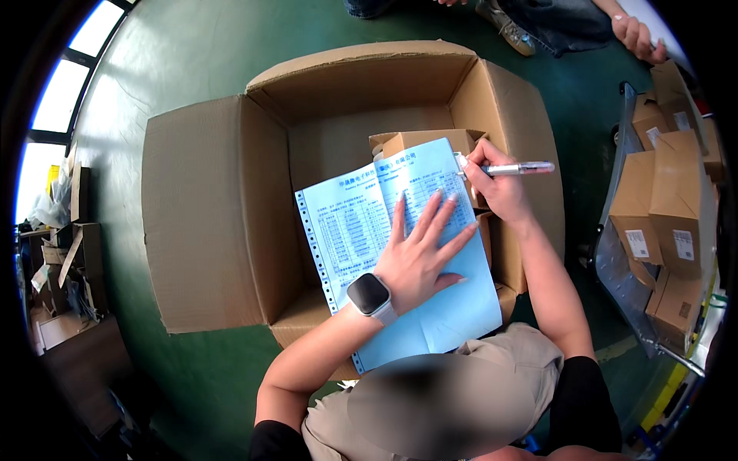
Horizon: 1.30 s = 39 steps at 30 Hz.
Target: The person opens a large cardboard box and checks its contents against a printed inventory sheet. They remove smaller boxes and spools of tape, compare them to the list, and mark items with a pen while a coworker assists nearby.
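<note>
A light blue printed form with a punched strip along its left edge lies tilted across a large open cardboard box. It bears a table and writing. My left hand rests flat on the sheet with its fingers spread, a watch on the wrist. My right hand grips a pen at the sheet's upper right edge, the tip pointing left. Beneath the sheet, a smaller cardboard box shows inside the large one; its contents are mostly hidden.
To the right, a metal cart carries several cardboard boxes with labels. Another person's hand and shoe appear at the top right. A flap spreads out on the left. Shelving with clutter stands at the far left.
</note>
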{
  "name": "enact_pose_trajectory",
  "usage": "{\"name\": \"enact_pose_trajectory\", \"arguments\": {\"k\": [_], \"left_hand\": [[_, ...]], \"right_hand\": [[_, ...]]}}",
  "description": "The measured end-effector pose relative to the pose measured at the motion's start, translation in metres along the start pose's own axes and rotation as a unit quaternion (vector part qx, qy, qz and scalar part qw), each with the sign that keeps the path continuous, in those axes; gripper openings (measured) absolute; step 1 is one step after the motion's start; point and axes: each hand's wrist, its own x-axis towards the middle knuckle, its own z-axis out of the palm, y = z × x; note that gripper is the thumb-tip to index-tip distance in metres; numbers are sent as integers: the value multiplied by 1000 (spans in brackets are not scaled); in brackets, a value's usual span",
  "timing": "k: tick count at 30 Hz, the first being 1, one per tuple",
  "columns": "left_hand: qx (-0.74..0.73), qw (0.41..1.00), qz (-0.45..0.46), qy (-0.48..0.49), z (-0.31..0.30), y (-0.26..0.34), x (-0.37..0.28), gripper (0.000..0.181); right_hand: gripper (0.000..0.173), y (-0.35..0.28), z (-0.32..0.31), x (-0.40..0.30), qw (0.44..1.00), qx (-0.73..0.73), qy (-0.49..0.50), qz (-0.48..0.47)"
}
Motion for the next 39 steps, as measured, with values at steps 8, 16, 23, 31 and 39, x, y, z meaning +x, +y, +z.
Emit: {"name": "enact_pose_trajectory", "arguments": {"k": [8,16,23,31,39], "left_hand": [[-630,639,-389,207,-16,-85,-72,67],[-580,801,107,-106,-44,-15,-22,21],[-694,681,47,-230,-42,-29,-7,20],[-457,826,228,-238,-12,92,-2,41],[-230,698,425,-528,193,244,-129,63]], "right_hand": [[31,-30,-33,-60,988,139,22,62],[63,-62,-76,-116,911,295,93,272],[37,-32,-96,-158,977,181,-70,91],[48,-130,-257,-334,839,-252,428,222],[63,-229,-182,-402,720,-354,518,297]]}}
